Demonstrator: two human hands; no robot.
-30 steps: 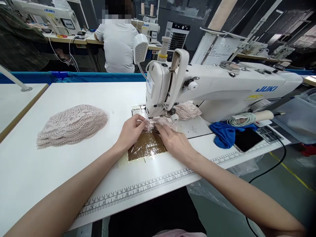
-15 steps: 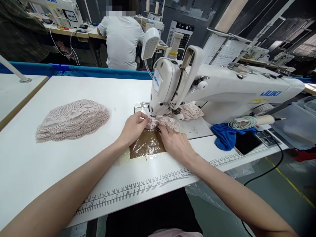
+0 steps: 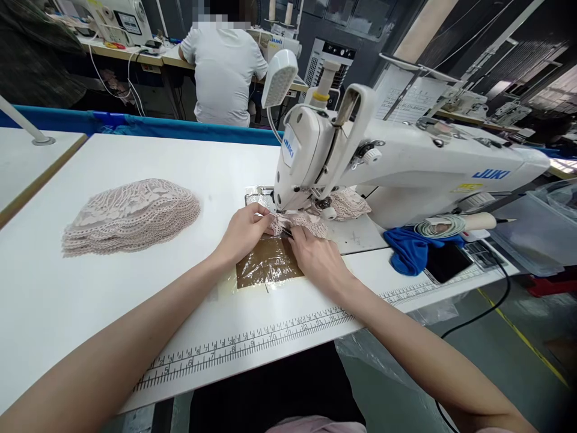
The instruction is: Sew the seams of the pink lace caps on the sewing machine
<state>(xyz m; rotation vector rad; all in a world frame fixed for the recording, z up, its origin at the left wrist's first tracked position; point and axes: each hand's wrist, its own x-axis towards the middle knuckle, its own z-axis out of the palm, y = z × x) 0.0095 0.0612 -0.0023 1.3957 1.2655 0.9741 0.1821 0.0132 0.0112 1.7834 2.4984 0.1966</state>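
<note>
Pale pink lace fabric (image 3: 309,222) lies bunched under the needle area of the white sewing machine (image 3: 300,162). My left hand (image 3: 246,231) pinches the lace's left edge between thumb and fingers, just in front of the presser foot. On the other side my right hand (image 3: 318,255) rests on the fabric, its fingers closed around slim dark tweezers (image 3: 286,231) that point left towards the needle. My fingers partly hide the tweezers and the seam. Below both hands, a brown patch under clear film (image 3: 265,264) covers part of the table.
A stack of lace pieces (image 3: 135,216) sits on the white table (image 3: 216,162) to the left. At right lie a blue cloth (image 3: 408,249), a phone (image 3: 446,261) and a cord coil (image 3: 439,226). A printed ruler (image 3: 252,343) follows the front edge. A person in white (image 3: 225,75) sits beyond.
The view has shifted slightly. Both hands keep nearly the same place at the lace, and the fabric shows hardly any movement.
</note>
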